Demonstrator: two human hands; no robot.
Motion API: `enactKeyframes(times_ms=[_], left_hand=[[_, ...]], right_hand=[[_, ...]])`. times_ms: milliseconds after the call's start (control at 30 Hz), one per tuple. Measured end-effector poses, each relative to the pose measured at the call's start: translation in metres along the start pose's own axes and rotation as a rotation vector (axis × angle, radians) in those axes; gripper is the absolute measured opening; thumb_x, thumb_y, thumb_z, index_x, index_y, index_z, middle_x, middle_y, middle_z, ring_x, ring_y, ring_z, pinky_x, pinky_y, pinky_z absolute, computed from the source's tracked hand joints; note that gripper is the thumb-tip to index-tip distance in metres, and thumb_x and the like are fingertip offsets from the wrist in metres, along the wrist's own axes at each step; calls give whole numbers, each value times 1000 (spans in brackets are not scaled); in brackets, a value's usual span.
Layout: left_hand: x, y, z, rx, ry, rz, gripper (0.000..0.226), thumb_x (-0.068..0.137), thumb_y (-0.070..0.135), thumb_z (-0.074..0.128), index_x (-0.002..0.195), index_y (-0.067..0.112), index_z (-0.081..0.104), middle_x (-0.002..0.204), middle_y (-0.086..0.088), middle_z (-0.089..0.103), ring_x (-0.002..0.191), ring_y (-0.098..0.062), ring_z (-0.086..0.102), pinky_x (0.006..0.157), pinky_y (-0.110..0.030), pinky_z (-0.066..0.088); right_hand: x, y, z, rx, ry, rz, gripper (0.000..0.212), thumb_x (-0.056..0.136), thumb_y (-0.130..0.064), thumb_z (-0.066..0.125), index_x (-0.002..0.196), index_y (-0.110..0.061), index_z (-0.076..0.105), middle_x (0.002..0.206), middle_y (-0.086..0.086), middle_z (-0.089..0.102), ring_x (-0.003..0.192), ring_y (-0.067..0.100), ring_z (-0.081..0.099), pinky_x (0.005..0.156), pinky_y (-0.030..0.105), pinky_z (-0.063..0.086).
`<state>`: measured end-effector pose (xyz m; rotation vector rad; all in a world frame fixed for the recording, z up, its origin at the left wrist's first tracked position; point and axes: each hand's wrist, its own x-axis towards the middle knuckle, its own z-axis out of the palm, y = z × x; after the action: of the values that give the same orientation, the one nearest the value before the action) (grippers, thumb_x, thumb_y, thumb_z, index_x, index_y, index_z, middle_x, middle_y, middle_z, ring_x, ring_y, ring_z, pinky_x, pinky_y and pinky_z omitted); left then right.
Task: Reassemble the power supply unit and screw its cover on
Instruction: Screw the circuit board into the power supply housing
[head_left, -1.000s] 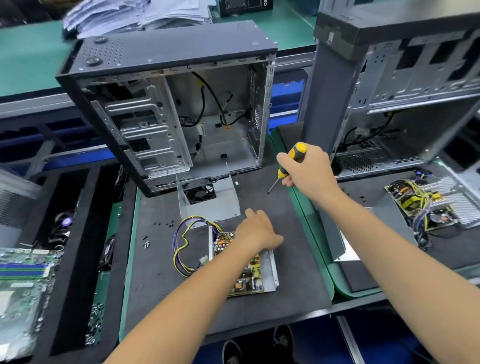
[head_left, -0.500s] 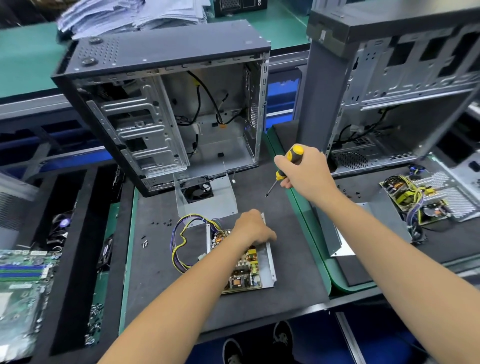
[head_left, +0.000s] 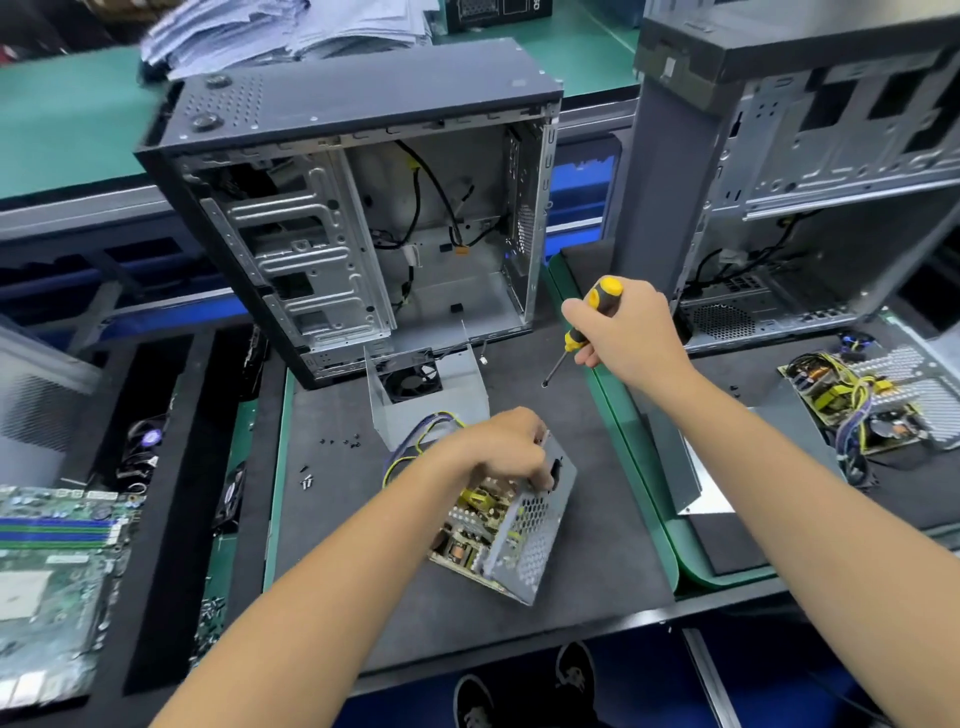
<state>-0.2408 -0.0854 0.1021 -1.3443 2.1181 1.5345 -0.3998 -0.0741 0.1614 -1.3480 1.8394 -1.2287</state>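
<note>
PSU base (head_left: 511, 540) with exposed board tilted up on dark mat (head_left: 597, 545), left hand (head_left: 506, 449) gripping its top edge. Right hand (head_left: 631, 332) fisted around yellow-black screwdriver (head_left: 584, 325). Fan cover (head_left: 426, 389) behind. No readable labels.

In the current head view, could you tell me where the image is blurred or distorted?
Head view: wide-angle bending bows the computer case and bench edges; the paper stack at top is smeared; the left hand on the power supply unit is slightly soft; lighting is even.
</note>
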Motion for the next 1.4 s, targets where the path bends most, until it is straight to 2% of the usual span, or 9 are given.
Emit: enactKeyframes(times_ms=[167, 267, 433, 600, 767, 833, 900, 1100, 1400], left_hand=[[-20, -17, -42, -211, -266, 142, 26, 78, -12, 61, 103, -15, 56, 86, -21, 64, 74, -25, 61, 63, -26, 48], [-26, -30, -55, -383, -373, 147, 45, 79, -9, 58, 123, -12, 50, 106, -25, 61, 90, -31, 62, 78, -37, 52], [-21, -32, -57, -416, -319, 148, 37, 84, -11, 57, 120, -9, 50, 118, -31, 54, 90, -27, 62, 84, -32, 53], [-19, -38, -58, -420, -327, 137, 30, 87, -7, 54, 116, -8, 59, 121, -35, 55, 93, -31, 63, 90, -38, 51], [-21, -40, -55, -425, -353, 142, 34, 87, -6, 55, 122, -9, 56, 127, -42, 46, 111, -45, 49, 105, -58, 31], [-21, -39, -56, -435, -358, 130, 35, 87, -5, 56, 122, -11, 53, 128, -42, 45, 112, -46, 48, 105, -59, 30], [-20, -40, -56, -461, -336, 96, 41, 85, -3, 60, 122, -15, 50, 124, -39, 50, 101, -38, 57, 100, -53, 41], [-18, -42, -55, -536, -353, 58, 36, 85, -2, 60, 118, -15, 54, 90, -14, 71, 77, -21, 70, 76, -32, 56], [-16, -39, -66, -576, -257, 92, 31, 85, -15, 53, 112, -2, 58, 84, -12, 71, 76, -21, 70, 76, -32, 56]], right_hand=[[3, -14, 9, 19, -30, -20, 33, 85, -18, 62, 74, 10, 48, 71, 25, 66, 54, 31, 65, 45, 25, 53], [3, -19, 13, 18, -53, -37, 32, 85, -16, 61, 74, 11, 47, 72, 27, 65, 53, 30, 65, 44, 26, 53], [4, -25, 12, 47, -68, -42, 31, 83, -16, 61, 75, 11, 49, 68, 22, 67, 49, 28, 65, 43, 23, 50], [4, -26, 12, 56, -73, -40, 30, 84, -16, 61, 75, 10, 49, 66, 20, 67, 48, 25, 65, 44, 24, 50], [3, -24, 16, 79, -86, -45, 29, 83, -16, 61, 74, 9, 50, 65, 20, 66, 50, 31, 64, 42, 23, 49], [4, -24, 16, 84, -85, -45, 28, 82, -16, 61, 73, 8, 51, 63, 18, 66, 50, 31, 64, 42, 22, 48], [4, -24, 18, 87, -84, -47, 27, 82, -17, 61, 71, 6, 51, 62, 16, 66, 49, 29, 64, 42, 21, 47], [5, -22, 19, 90, -88, -43, 26, 81, -18, 61, 69, 3, 51, 61, 13, 66, 48, 26, 65, 42, 22, 48], [5, -28, 21, 74, -87, -71, 26, 83, -17, 61, 72, 5, 53, 61, 13, 66, 47, 22, 64, 42, 20, 47]])
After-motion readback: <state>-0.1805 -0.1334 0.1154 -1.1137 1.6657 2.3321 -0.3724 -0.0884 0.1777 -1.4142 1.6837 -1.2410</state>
